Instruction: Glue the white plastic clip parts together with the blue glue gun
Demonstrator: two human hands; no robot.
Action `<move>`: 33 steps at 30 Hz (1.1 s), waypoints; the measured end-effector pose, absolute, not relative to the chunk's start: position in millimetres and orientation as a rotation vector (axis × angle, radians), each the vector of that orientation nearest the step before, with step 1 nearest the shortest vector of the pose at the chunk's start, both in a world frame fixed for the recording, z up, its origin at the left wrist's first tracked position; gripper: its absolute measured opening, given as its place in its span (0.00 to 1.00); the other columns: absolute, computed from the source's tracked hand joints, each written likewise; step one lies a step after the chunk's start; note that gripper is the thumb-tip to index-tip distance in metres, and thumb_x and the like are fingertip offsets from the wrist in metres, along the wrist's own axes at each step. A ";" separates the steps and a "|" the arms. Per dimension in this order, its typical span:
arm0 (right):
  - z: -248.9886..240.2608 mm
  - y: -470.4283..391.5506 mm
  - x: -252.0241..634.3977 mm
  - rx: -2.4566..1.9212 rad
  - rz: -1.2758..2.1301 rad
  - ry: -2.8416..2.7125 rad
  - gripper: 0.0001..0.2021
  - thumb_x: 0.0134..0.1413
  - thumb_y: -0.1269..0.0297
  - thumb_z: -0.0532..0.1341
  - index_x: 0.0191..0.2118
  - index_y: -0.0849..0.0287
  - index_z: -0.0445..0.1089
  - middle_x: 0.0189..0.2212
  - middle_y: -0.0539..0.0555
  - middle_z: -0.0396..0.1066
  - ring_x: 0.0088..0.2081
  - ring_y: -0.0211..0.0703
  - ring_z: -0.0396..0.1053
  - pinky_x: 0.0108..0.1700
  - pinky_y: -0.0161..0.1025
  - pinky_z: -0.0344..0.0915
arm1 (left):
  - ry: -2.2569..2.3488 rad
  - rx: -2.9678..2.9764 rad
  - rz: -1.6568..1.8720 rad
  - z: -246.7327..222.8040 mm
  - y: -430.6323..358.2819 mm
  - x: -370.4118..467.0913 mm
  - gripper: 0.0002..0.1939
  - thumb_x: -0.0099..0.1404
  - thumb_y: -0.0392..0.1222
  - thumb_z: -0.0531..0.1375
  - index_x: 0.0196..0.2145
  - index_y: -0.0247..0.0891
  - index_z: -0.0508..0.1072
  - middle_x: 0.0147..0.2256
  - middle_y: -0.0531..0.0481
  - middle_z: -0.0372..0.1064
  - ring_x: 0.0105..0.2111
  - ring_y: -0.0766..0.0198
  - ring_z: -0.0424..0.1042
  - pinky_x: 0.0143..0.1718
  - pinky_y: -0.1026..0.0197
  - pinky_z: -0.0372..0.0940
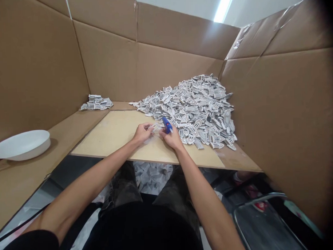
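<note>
Over the pale board (109, 132), my left hand (143, 132) pinches a small whitish piece (155, 127) between thumb and fingers. Close to its right, my right hand (171, 137) is closed around a blue tool (167, 125), whose pale end points toward me. The fingertips of my right hand are near the small piece; whether they touch it is hard to tell. Just beyond and right of my hands rises a large heap of flat grey-white slotted pieces (198, 102).
A smaller stack of similar pieces (97, 102) lies at the back left. A white bowl (25, 146) stands far left. Cardboard walls (175, 51) surround the surface. Whitish scraps (153, 176) lie below the front edge, and a chair (265, 223) is lower right.
</note>
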State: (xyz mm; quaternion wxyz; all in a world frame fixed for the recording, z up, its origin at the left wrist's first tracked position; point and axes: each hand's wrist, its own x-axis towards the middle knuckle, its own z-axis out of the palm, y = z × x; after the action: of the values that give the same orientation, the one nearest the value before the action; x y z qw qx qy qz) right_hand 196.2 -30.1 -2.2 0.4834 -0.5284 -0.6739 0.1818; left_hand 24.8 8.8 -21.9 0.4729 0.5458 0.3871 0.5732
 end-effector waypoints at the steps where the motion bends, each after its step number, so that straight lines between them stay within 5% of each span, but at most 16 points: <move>1: -1.2 -30.6 196.7 -1.252 0.468 -1.610 0.08 0.52 0.61 0.65 0.37 0.55 0.69 0.35 0.52 0.78 0.35 0.43 0.74 0.45 0.39 0.70 | 0.911 1.351 1.389 -22.4 8.7 24.7 0.08 0.61 0.39 0.71 0.38 0.35 0.79 0.36 0.47 0.80 0.28 0.67 0.74 0.30 0.66 0.69; 7: 3.0 -31.0 196.0 -1.167 0.519 -1.515 0.06 0.57 0.60 0.62 0.37 0.54 0.67 0.36 0.54 0.76 0.36 0.45 0.72 0.47 0.41 0.69 | 0.853 1.431 1.279 -23.3 5.6 23.2 0.13 0.64 0.41 0.69 0.45 0.35 0.80 0.26 0.49 0.76 0.20 0.67 0.70 0.22 0.67 0.59; 15: -4.5 -33.1 200.1 -1.252 0.210 -1.740 0.06 0.60 0.58 0.60 0.38 0.52 0.66 0.32 0.54 0.74 0.35 0.51 0.70 0.42 0.42 0.65 | 0.895 1.447 1.172 -15.0 -1.6 18.8 0.25 0.53 0.23 0.65 0.50 0.29 0.79 0.33 0.48 0.80 0.26 0.67 0.75 0.30 0.68 0.65; 20: -5.8 -31.2 200.3 -1.241 0.167 -1.754 0.06 0.58 0.59 0.60 0.40 0.52 0.66 0.35 0.55 0.75 0.38 0.53 0.71 0.44 0.44 0.65 | 0.874 1.509 1.132 -15.8 -1.8 16.4 0.31 0.52 0.22 0.63 0.55 0.28 0.80 0.31 0.48 0.80 0.24 0.67 0.73 0.26 0.68 0.59; 33: -6.7 -32.2 194.2 -1.216 0.024 -1.813 0.06 0.57 0.59 0.59 0.38 0.52 0.61 0.35 0.56 0.72 0.37 0.51 0.66 0.41 0.42 0.61 | 0.848 1.361 1.143 -13.1 -3.3 18.7 0.20 0.55 0.29 0.72 0.46 0.31 0.77 0.25 0.51 0.75 0.21 0.69 0.71 0.26 0.68 0.60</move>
State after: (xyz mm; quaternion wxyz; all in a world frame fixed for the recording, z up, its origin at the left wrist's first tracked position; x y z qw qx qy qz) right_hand 194.2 -32.2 -6.7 0.4609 -0.4943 -0.7370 0.0096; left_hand 18.7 -3.3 -13.1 0.5531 0.5759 0.3586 0.4836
